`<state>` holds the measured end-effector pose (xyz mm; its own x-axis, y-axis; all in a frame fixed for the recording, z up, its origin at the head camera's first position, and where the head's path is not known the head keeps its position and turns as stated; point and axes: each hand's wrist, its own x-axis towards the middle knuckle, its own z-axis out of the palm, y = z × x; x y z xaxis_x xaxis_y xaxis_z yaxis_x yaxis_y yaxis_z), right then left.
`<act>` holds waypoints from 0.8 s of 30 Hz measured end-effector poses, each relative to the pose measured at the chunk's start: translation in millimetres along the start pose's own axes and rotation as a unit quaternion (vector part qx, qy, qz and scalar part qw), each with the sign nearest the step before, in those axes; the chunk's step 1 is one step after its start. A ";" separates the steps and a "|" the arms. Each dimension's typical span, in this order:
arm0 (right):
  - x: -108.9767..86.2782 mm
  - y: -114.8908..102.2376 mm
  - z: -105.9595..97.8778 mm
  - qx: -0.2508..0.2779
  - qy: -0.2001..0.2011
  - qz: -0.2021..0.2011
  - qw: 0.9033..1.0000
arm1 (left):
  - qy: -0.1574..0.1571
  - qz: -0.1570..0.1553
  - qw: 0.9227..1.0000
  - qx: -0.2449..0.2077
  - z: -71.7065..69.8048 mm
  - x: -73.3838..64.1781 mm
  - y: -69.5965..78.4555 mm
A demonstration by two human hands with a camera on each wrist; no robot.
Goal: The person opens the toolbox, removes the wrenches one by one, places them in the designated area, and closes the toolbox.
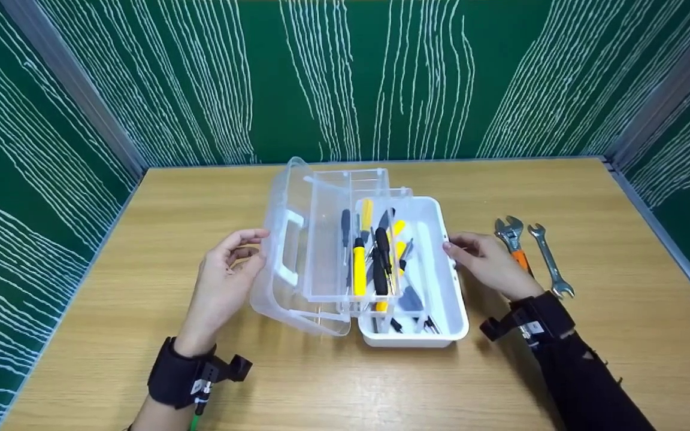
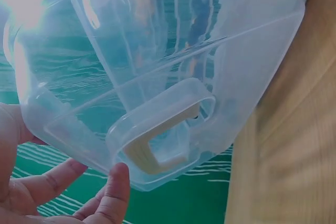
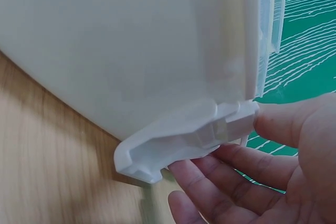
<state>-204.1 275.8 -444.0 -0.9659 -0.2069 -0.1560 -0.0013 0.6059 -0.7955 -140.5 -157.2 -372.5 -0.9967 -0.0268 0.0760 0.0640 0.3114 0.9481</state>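
Note:
A toolbox with a white base (image 1: 456, 299) stands at the middle of the table, its clear lid (image 1: 279, 299) swung out to the left. Clear trays (image 1: 375, 176) lean over the base. Screwdrivers with yellow and black handles, such as a yellow one (image 1: 359, 269), lie in the trays and base. My left hand (image 1: 225, 275) holds the lid's outer edge, near the white handle (image 2: 149, 153), thumb and fingertips at the plastic. At the base's right side my right hand (image 1: 492, 260) grips a white latch (image 3: 178, 140), thumb at its upper end and fingers underneath.
Right of the toolbox lie an adjustable wrench (image 1: 510, 233) with an orange handle and an open-end wrench (image 1: 551, 260), close beyond my right hand. Green panels (image 1: 375, 84) with white wavy lines enclose the wooden table (image 1: 201, 209) at the back and sides.

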 end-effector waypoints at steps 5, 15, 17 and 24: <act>0.5 0.6 0.5 0.007 -0.002 -0.003 1.000 | 0.012 0.025 0.999 -0.040 6.2 -1.0 3.7; 1.1 2.1 0.4 0.010 -0.001 -0.002 1.000 | 0.001 0.119 0.989 -0.086 24.1 -1.4 9.2; 1.9 2.6 0.3 0.009 -0.002 -0.002 1.000 | -0.008 0.131 0.987 -0.097 27.0 -0.8 10.9; 3.0 4.5 -0.8 0.011 -0.001 -0.001 1.000 | -0.032 0.138 0.985 -0.098 36.7 3.5 16.7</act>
<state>-207.3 278.6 -447.5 -0.9651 -0.2100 -0.1566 0.0031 0.5887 -0.8084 -144.8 -117.3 -367.7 -0.9407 0.0953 0.3257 0.3351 0.1095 0.9358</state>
